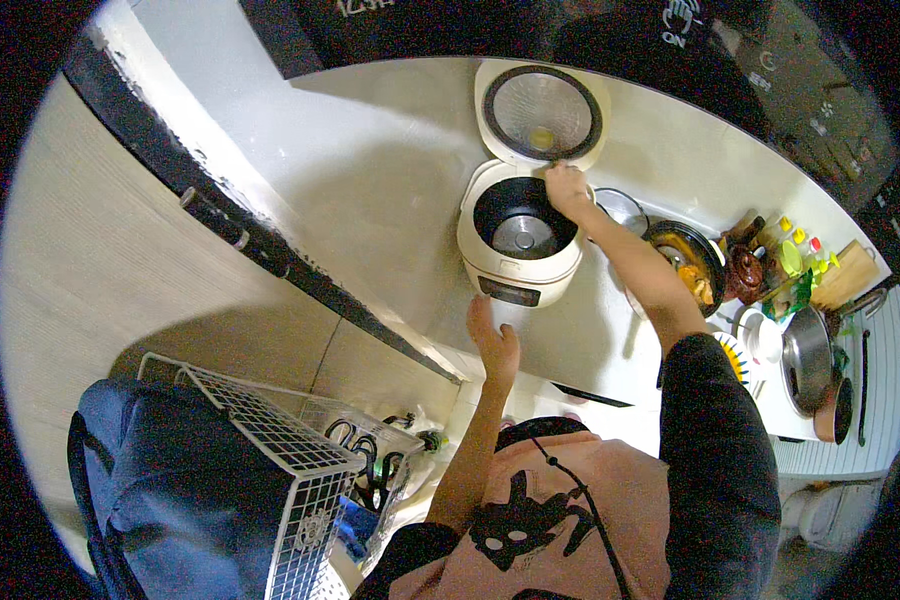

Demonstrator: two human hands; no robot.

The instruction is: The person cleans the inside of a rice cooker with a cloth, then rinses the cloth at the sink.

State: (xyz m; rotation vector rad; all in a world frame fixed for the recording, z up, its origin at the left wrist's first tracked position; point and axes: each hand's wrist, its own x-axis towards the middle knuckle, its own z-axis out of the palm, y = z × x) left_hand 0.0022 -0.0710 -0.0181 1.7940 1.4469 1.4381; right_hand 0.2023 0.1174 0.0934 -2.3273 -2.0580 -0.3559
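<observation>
A white rice cooker (521, 270) stands on the counter with its lid (544, 112) raised and tilted back. Its inside is dark, with a round metal plate (523, 236) at the bottom. My right hand (568, 189) is at the cooker's back right rim near the lid hinge, its fingers curled; whether it grips anything there is hidden. Just in front of the cooker's display panel, my left hand (493, 337) is held with fingers apart and holds nothing.
Right of the cooker lie a glass lid (621, 212), a dark pan with food (712, 296), bottles, a cutting board (846, 274), bowls and a steel basin (806, 360). A black hood or cabinet overhangs the back. A white wire basket (292, 450) and blue bag (172, 480) are lower left.
</observation>
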